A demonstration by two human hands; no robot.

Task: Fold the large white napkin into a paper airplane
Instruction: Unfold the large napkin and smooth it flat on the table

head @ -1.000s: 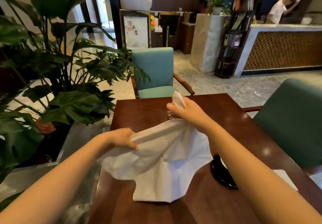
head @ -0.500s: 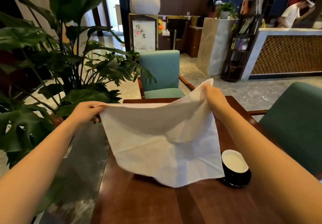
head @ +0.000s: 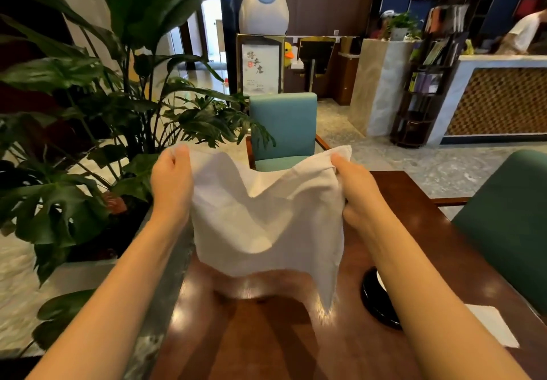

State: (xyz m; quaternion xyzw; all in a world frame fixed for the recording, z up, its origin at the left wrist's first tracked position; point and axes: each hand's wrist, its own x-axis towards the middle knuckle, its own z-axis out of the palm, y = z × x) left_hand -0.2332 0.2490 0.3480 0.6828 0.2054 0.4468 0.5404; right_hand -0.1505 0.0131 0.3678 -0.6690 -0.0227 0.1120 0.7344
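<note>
The large white napkin [head: 266,223] hangs in the air over the dark wooden table [head: 414,202], slack in the middle with a dip along its top edge. My left hand [head: 171,181] pinches its upper left corner. My right hand [head: 355,190] grips the upper right corner and edge. The napkin's lower right corner droops to a point just above the tabletop.
A black saucer [head: 376,299] lies on the table under my right forearm, mostly hidden. A small white paper [head: 494,326] lies at the table's right edge. Big potted plants [head: 88,131] crowd the left. A teal chair [head: 284,125] stands opposite, another [head: 509,220] at right.
My hands have moved closer together, so the napkin that was stretched flat now sags in the middle. Earlier it was bunched low over the table, then lifted and spread.
</note>
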